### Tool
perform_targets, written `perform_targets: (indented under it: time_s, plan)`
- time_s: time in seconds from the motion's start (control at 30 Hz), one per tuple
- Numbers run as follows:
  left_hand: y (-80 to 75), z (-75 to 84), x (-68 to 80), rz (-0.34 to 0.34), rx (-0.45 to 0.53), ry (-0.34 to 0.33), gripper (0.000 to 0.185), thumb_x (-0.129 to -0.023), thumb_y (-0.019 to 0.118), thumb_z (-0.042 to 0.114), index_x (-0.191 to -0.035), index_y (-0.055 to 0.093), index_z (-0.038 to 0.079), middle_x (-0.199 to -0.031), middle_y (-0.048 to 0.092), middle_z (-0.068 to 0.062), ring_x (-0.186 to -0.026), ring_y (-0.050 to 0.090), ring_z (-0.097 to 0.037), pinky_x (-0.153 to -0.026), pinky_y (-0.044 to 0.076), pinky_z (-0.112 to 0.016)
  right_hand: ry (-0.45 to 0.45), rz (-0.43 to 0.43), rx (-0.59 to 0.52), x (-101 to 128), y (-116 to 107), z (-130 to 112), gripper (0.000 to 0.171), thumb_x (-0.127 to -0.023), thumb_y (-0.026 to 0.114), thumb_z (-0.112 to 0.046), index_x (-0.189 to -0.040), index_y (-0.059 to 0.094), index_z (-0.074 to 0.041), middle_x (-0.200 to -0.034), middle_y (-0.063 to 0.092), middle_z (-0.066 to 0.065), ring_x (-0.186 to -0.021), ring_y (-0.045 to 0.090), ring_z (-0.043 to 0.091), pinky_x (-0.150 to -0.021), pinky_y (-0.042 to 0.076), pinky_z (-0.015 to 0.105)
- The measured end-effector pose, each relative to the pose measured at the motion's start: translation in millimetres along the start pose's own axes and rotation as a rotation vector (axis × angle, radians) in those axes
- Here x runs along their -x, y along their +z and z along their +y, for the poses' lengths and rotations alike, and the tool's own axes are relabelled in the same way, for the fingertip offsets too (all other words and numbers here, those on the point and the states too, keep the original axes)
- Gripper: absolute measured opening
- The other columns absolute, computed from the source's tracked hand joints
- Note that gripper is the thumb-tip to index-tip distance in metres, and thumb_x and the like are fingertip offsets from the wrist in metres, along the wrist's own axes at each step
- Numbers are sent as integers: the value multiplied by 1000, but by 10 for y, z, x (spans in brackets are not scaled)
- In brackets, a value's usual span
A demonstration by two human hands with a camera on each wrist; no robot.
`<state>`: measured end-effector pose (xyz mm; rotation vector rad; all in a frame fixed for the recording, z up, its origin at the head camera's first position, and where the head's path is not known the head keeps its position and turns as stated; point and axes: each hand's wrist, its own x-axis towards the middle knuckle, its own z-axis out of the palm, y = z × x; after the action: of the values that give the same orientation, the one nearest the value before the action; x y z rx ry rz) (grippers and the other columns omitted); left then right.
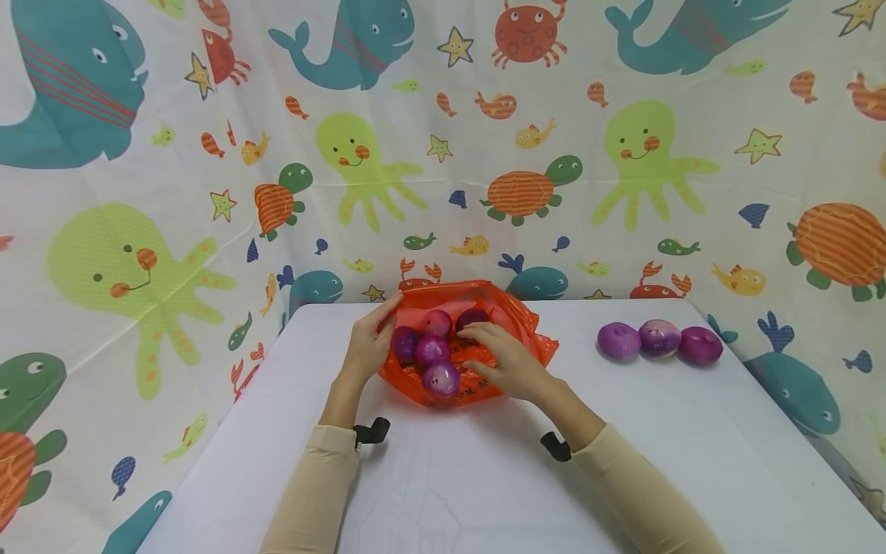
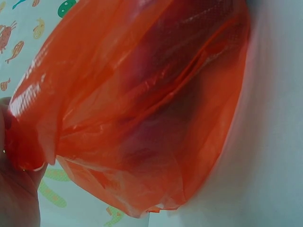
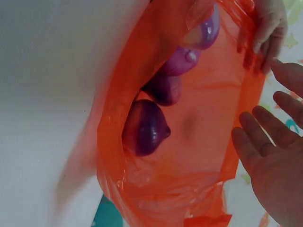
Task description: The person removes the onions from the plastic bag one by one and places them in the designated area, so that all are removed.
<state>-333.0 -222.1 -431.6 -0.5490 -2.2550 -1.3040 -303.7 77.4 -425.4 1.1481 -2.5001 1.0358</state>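
Observation:
A red plastic bag [image 1: 408, 385] lies on the table with its mouth spread, several purple onions [image 1: 432, 352] inside. My left hand [image 1: 367, 344] pinches the bag's rim on the left side; in the left wrist view, thumb and fingers [image 2: 21, 189] hold the bunched plastic. Over the right part of the bag's mouth is my right hand [image 1: 511, 363], its fingers parted and holding nothing. The right wrist view shows this hand [image 3: 277, 146] with fingers spread beside the bag's edge, apart from the onions [image 3: 146, 127].
Three more purple onions [image 1: 660, 338] sit in a row at the right rear of the white table [image 1: 477, 492]. A curtain [image 1: 450, 146] printed with sea animals hangs behind and along the sides.

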Motion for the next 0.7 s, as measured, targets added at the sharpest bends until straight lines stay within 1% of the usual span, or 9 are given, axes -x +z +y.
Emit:
perform_targets:
  time_s: [0.13,0.2,0.27,0.37,0.53,0.7]
  plan:
    - [9,-7,-3,-3,-12,-6,47,-105,53,-3,-150,55,6,-154,57,-9,-145,52,-30,-115,47,-45,2,-34,-11,-19,58,-16,48,-94,78,-18,-141,64,-20,-146,59,3,-140,51,27,-106,57,49]
    - [10,-5,-1,-3,-19,-11,47,-105,53,-2,-151,55,8,-154,57,-8,-145,52,-29,-115,47,-44,15,-62,-9,-25,84,-19,49,-95,77,-20,-142,63,-23,-147,58,1,-141,50,26,-106,57,49]
    - [11,-5,2,-5,-23,-16,47,-105,53,-1,-151,55,9,-154,57,-8,-145,52,-28,-115,47,-43,23,-90,2,-28,106,-18,51,-96,76,-22,-145,60,-24,-149,58,1,-142,49,25,-107,56,49]
    - [11,-6,5,-8,-23,-20,47,-105,53,-1,-151,55,10,-154,57,-7,-145,52,-28,-115,47,-43,16,-130,19,-38,144,-9,54,-96,75,-22,-147,58,-21,-150,57,2,-144,48,26,-111,54,49]
    - [10,-14,3,-12,-21,-17,47,-106,53,1,-152,55,13,-155,57,-6,-145,52,-26,-116,47,-42,-34,-179,30,-86,202,-8,50,-96,75,-18,-144,62,-11,-148,59,7,-142,50,30,-114,50,51]
    - [14,-20,-6,-11,-28,-9,47,-106,52,1,-151,55,10,-155,56,-6,-145,53,-27,-116,47,-43,-48,-248,40,-154,295,-2,48,-98,73,-19,-144,62,-11,-148,61,6,-141,51,29,-115,50,49]
